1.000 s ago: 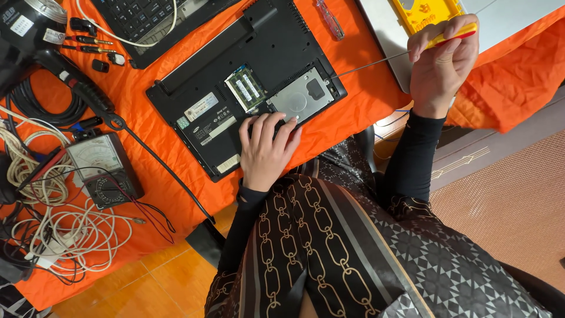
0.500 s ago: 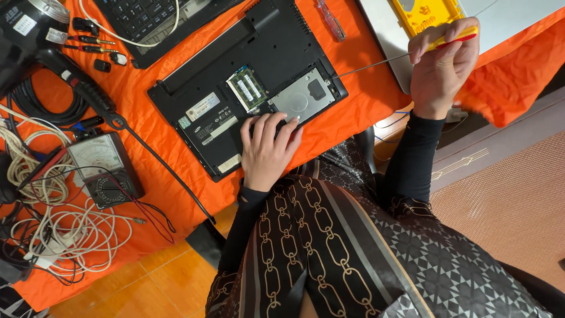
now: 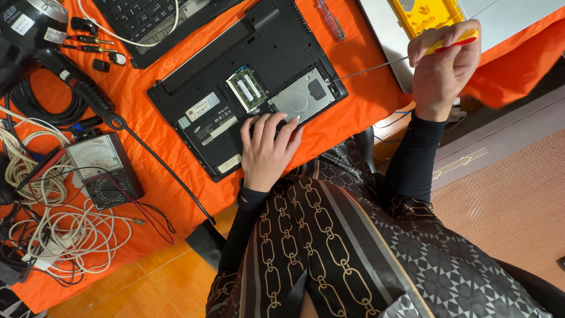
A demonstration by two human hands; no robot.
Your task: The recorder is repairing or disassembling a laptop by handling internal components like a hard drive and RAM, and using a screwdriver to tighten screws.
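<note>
a person's left hand (image 3: 268, 150) lies flat, fingers spread and holding nothing, on the underside of an opened black laptop (image 3: 244, 88) on an orange-covered surface (image 3: 365, 100). the right hand (image 3: 441, 70) has its fingers closed around a yellow-handled screwdriver (image 3: 412, 56), whose thin shaft runs from those fingers to the laptop's silver drive bay (image 3: 303, 97), just beyond the left fingertips.

I see my own arms in close-fitting black sleeves (image 3: 412, 159) that end at the wrists, leaving both hands bare. Over my lap lies a dark garment (image 3: 329, 253) printed with tan chain links, pale stripes and grey-white geometric triangles.
</note>
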